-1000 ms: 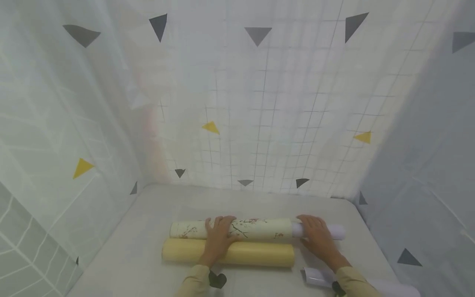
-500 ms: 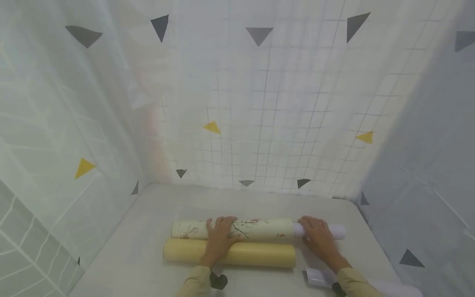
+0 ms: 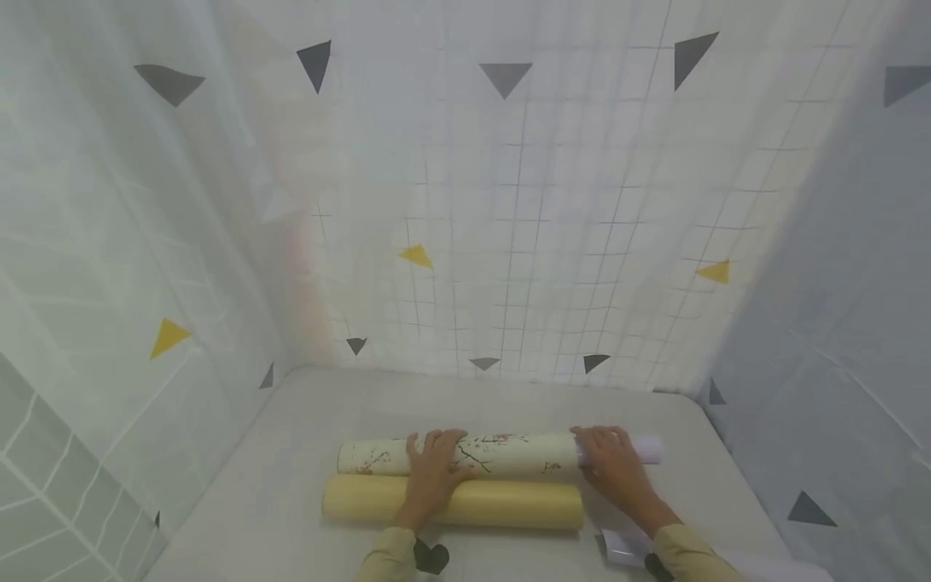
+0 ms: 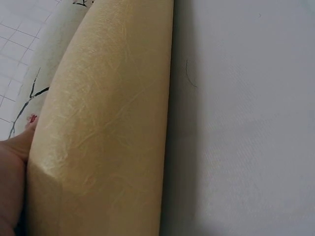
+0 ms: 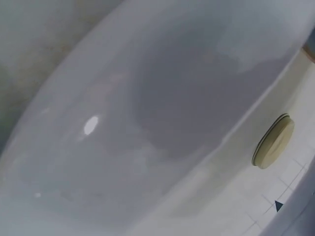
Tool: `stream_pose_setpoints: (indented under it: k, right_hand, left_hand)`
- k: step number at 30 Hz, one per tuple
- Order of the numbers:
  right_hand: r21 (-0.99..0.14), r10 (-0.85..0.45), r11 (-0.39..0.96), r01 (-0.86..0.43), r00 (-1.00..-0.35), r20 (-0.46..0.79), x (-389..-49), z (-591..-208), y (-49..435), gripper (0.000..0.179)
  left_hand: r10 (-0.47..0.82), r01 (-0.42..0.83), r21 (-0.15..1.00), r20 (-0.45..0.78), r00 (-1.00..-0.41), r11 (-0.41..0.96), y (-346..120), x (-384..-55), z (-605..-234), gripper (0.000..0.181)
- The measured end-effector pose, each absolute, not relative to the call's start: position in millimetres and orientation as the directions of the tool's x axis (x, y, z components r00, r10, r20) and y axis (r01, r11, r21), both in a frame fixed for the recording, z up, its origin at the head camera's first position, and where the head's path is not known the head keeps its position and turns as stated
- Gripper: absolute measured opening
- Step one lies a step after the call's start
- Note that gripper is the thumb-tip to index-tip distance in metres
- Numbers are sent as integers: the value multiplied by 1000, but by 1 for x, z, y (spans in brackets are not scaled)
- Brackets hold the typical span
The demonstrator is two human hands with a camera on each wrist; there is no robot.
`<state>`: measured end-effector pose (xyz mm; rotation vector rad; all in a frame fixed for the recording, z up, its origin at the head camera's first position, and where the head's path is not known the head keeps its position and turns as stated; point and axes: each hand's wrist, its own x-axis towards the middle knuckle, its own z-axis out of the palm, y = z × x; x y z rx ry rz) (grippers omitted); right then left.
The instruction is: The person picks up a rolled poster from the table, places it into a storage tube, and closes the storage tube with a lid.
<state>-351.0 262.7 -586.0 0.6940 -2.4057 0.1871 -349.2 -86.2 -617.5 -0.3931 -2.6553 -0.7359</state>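
In the head view, a cream wallpaper roll (image 3: 524, 454) with printed blossom branches lies across the table. My left hand (image 3: 434, 477) grips it left of its middle, fingers over the far side and thumb on the near side. At the right end of this roll, a slimmer white roll (image 3: 649, 449) sticks out, its other end inside the cream one. My right hand (image 3: 618, 473) holds the white roll right at that junction. Against the cream roll's near side lies a yellow roll (image 3: 520, 505), under my left wrist; its crinkled surface fills much of the left wrist view.
Another glossy white roll (image 3: 621, 548) lies at the front right, partly hidden by the right sleeve (image 3: 691, 554). A pale cloth covers the table (image 3: 240, 501). Hanging sheets with grey and yellow triangles enclose the back and both sides.
My right hand has moved left with the white roll, and less of that roll shows beyond the cream roll's end. The left hand keeps its place on the cream roll.
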Motion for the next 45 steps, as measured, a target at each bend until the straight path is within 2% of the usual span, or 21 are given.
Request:
stream_pose_setpoints:
  k: [5, 9, 16, 18, 23, 27, 35, 45]
  right_hand:
    - [28, -441, 851, -525, -684, 581, -348, -587, 258, 66]
    - [38, -441, 859, -510, -701, 560, -347, -589, 258, 74]
    - [23, -393, 892, -451, -750, 533, -346, -588, 265, 84]
    - [23, -365, 905, -426, -746, 557, -345, -589, 269, 82]
    - [54, -295, 939, -341, -713, 635, -346, -591, 277, 64]
    - [31, -245, 954, -299, -713, 657, -346, -590, 277, 62]
    - [-55, -233, 936, -348, -727, 646, -343, -584, 267, 59]
    - [-33, -281, 922, -387, -723, 631, -342, -587, 262, 64]
  left_hand:
    - [167, 349, 443, 399, -902, 826, -86, -347, -624, 70]
    - [173, 361, 486, 389, -905, 796, -85, -341, -615, 70]
    - [173, 355, 492, 376, -910, 795, -85, -337, -603, 70]
    - [175, 351, 492, 368, -913, 796, -85, -337, -603, 70]
    - [179, 356, 481, 374, -910, 801, -87, -341, -607, 71]
    - [178, 369, 474, 400, -899, 799, -87, -343, -605, 71]
    - [175, 364, 490, 389, -904, 792, -86, -338, -598, 71]
    - [167, 368, 491, 406, -898, 790, -84, -335, -596, 69]
